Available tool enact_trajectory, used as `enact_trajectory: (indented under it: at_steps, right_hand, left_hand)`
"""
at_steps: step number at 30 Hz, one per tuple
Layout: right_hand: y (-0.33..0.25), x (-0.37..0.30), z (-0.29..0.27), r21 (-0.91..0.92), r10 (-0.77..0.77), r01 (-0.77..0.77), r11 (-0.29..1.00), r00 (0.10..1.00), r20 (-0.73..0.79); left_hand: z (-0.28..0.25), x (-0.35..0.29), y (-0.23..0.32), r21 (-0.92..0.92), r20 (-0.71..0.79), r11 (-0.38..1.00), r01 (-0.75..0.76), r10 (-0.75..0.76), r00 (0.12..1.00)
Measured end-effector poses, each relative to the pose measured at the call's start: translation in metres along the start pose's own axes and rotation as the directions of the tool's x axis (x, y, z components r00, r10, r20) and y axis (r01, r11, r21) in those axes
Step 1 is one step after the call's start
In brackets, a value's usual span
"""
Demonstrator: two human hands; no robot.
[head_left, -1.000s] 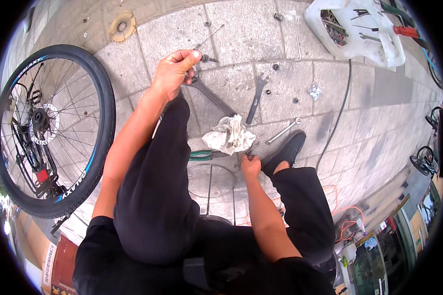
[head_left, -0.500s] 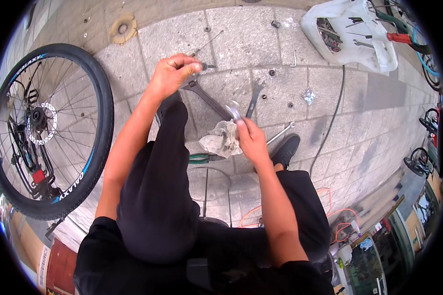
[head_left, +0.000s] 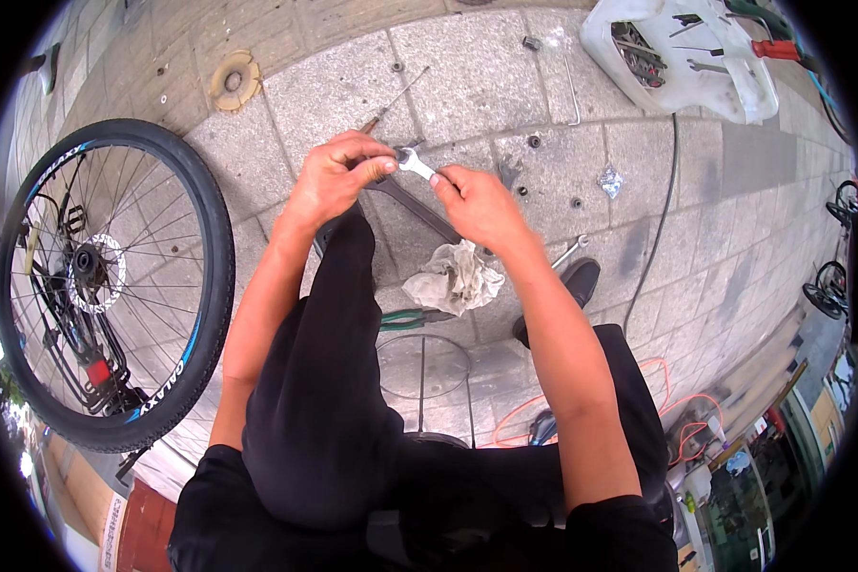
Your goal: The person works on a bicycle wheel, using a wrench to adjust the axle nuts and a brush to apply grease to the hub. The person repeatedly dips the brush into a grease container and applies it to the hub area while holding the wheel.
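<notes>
While the right hand (head_left: pixel 481 202) grips one wrench (head_left: pixel 417 166), upper centre, the left hand (head_left: pixel 338 181) pinches, contents unclear; one wheel (head_left: pixel 88 264), frame left, bears white lettering (head_left: pixel 64 157) twice.

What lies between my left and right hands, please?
The head view shows a silver wrench, gripped by the right hand, its open end near the left hand.

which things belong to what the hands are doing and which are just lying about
In use:
- silver open-ended spanner, gripped by the right hand, its head at the left hand

Apparently lying about:
- crumpled off-white cloth
- green-handled pliers
- dark metal adjustable wrench
</notes>
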State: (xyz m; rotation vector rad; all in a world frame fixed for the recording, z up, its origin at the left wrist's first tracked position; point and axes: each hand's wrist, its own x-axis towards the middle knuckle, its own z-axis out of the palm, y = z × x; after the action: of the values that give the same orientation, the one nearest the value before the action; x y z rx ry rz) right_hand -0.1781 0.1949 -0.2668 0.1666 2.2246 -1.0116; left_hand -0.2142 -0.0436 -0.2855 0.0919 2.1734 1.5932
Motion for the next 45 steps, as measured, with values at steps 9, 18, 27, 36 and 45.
enact_trajectory:
  at_steps: [9, 18, 27, 36, 45]
  right_hand:
    - [-0.001, 0.004, 0.028, 0.171, 0.095, -0.077, 0.982, 0.990, -0.103]
    - [0.011, 0.001, 0.078, 0.454, 0.215, -0.108, 0.885, 0.958, -0.190]
    - [0.003, -0.003, 0.074, 0.567, 0.272, -0.138, 0.812, 0.949, -0.158]
    - [0.056, -0.010, 0.094, 0.453, 0.250, -0.130, 0.882, 0.943, -0.218]
    - [0.067, 0.004, 0.121, -0.445, -0.034, 0.017, 0.895, 0.999, -0.029]
  left_hand:
    - [0.011, 0.001, -0.002, -0.144, -0.065, 0.985, 0.090, -0.100, 0.993]
    - [0.057, -0.044, -0.030, -0.387, 0.421, 0.676, 0.627, -0.475, 0.773]
    - [0.065, -0.049, -0.033, -0.387, 0.483, 0.611, 0.690, -0.503, 0.717]
    - [0.061, -0.055, -0.029, -0.199, 0.504, 0.764, 0.614, -0.457, 0.733]
    - [0.061, -0.057, -0.029, -0.117, 0.429, 0.837, 0.534, -0.442, 0.787]
